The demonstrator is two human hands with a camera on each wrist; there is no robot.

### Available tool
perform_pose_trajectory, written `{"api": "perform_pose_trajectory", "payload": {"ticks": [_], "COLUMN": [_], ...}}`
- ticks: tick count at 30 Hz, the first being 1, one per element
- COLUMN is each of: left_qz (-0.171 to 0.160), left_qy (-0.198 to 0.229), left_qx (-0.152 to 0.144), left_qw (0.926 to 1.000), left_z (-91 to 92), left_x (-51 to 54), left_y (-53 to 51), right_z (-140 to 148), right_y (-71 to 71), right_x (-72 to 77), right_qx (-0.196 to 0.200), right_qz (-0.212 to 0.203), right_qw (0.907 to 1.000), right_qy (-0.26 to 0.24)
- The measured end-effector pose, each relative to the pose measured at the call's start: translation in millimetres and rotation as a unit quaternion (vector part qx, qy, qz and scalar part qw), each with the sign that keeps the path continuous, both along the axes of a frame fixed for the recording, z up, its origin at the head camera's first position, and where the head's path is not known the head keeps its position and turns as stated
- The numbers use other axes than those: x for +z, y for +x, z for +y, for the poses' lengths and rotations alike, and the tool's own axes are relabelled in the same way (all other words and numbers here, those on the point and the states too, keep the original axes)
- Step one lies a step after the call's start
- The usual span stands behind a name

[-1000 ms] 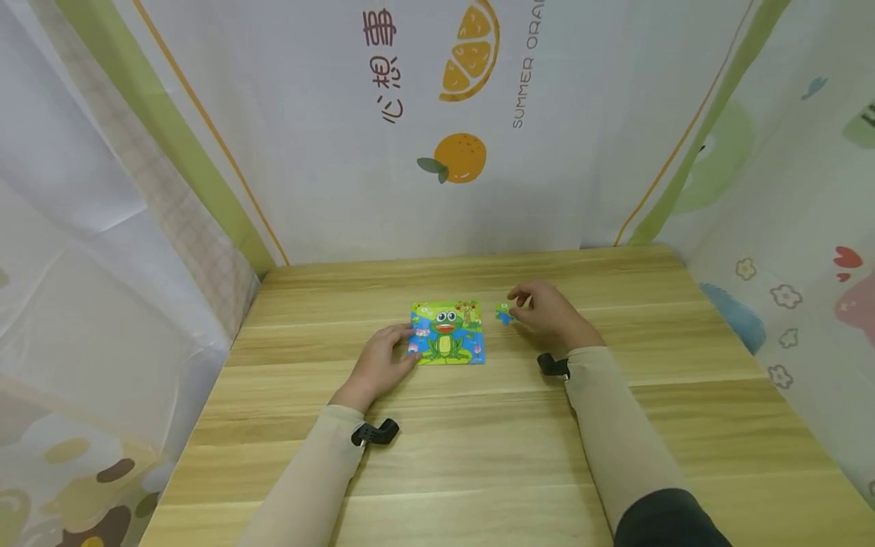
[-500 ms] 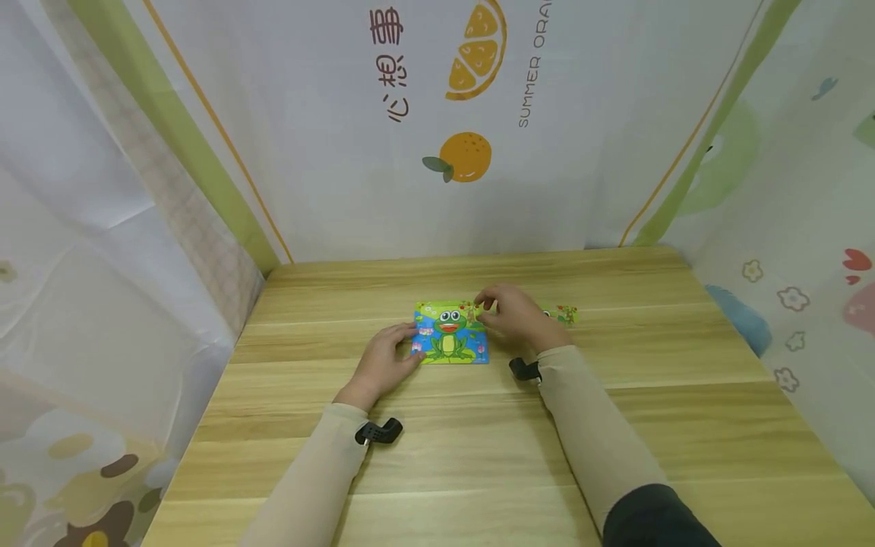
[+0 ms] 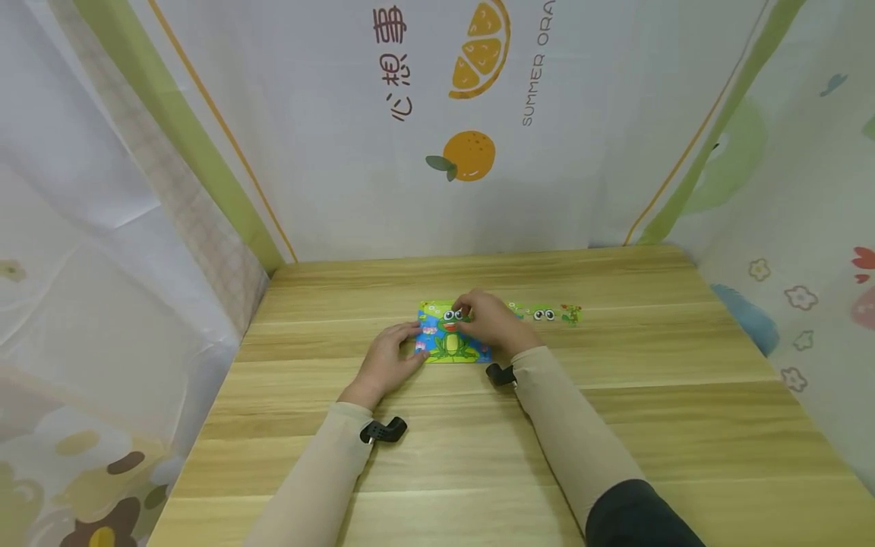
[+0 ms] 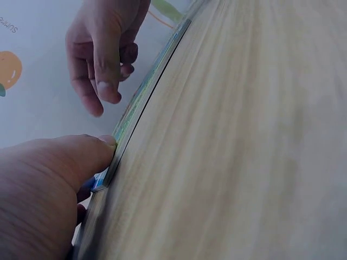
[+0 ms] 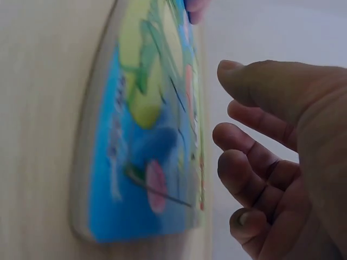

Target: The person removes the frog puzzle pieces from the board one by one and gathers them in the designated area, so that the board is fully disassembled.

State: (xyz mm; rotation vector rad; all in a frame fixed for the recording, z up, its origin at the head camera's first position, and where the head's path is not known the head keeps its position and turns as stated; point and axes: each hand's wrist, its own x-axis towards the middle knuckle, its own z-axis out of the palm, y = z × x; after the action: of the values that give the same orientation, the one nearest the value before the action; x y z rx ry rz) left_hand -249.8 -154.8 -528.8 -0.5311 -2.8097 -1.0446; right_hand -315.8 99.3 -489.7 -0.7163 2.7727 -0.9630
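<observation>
A square frog jigsaw puzzle (image 3: 451, 346) lies flat on the table. My left hand (image 3: 386, 363) holds it at its left side, and in the left wrist view the thumb (image 4: 103, 150) presses on a corner. Over the puzzle's upper right part hovers my right hand (image 3: 494, 323), covering some of the picture. Its thumb and fingers are apart with nothing between them in the right wrist view. Right of the puzzle lie loose pieces: a partly hidden green one (image 3: 516, 308), one with frog eyes (image 3: 544, 314) and one with red dots on green (image 3: 571, 313).
The wooden table (image 3: 437, 456) reaches back to a white curtain (image 3: 342, 182) printed with oranges. Patterned cloth hangs on the left and right sides. A small black camera sits on each wrist.
My right hand has moved left, from beside the loose pieces to above the puzzle, uncovering pieces on the right. My left hand stays at the puzzle's left side. The head view shifts slightly.
</observation>
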Motion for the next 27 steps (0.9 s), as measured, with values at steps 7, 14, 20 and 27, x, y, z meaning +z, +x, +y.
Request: {"api": "perform_pose_trajectory", "payload": {"ticks": [7, 14, 20, 27], "left_qz": [-0.005, -0.005, -0.001, 0.008], "left_qy": [-0.003, 0.000, -0.001, 0.004], "left_qx": [0.002, 0.003, 0.004, 0.012], "left_qw": [1.0000, 1.0000, 1.0000, 0.9999], "left_z": [1.4, 2.1, 2.9, 2.5], "left_x": [0.1, -0.6, -1.3, -0.9], "left_y": [0.7, 1.2, 0.4, 0.9], "right_z": [-11, -19, -22, -24], "right_y": [2.3, 7.0, 7.6, 6.3], "right_x": [-6.2, -7.7, -9.0, -10.3], "right_qx": [0.014, 0.019, 0.023, 0.031], "right_qz": [0.007, 0.002, 0.002, 0.009], "right_qw": [0.9994, 0.9978, 0.9962, 0.9949], "right_qy": [0.030, 0.063, 0.084, 0.095]}}
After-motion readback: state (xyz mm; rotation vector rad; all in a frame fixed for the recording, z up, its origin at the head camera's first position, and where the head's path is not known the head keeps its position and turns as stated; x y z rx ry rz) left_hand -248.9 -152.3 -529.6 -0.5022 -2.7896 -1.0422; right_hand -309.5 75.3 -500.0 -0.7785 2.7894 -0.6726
